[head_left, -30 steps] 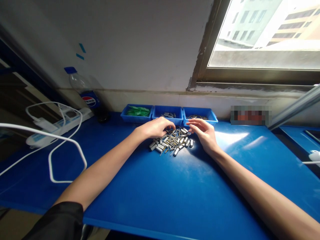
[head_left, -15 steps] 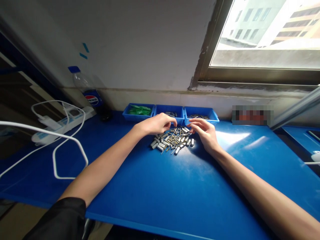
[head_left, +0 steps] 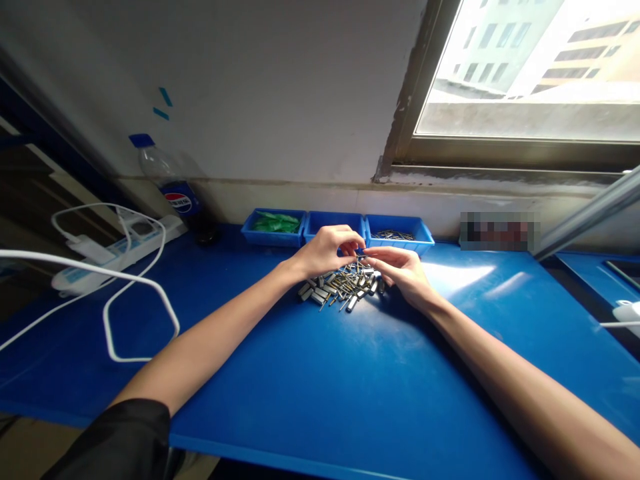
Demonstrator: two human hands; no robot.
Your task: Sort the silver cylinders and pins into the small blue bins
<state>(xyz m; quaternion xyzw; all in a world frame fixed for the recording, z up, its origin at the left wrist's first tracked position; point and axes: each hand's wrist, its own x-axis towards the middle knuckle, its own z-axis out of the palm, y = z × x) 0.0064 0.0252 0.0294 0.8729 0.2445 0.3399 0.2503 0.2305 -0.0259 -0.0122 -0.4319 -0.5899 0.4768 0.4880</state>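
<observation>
My left hand is closed in a pinch over the pile, its fingertips close to those of my right hand. My right hand also pinches, thumb and forefinger pressed together. A tiny dark piece seems to sit where the fingertips meet, too small to name. Beneath both hands lies a heap of small metal parts, a mix of silver rectangular blocks and thin pins with brass-coloured sections. The hands cover the heap's far side.
Behind the heap stand three blue bins: a left bin with green pieces, a middle bin partly hidden by my left hand, and a right bin with thin pins. A cola bottle, power strip and white cable occupy the left.
My hands have come together above the heap; before, they were apart, with the right hand's fingers loosely spread. The view has shifted slightly.
</observation>
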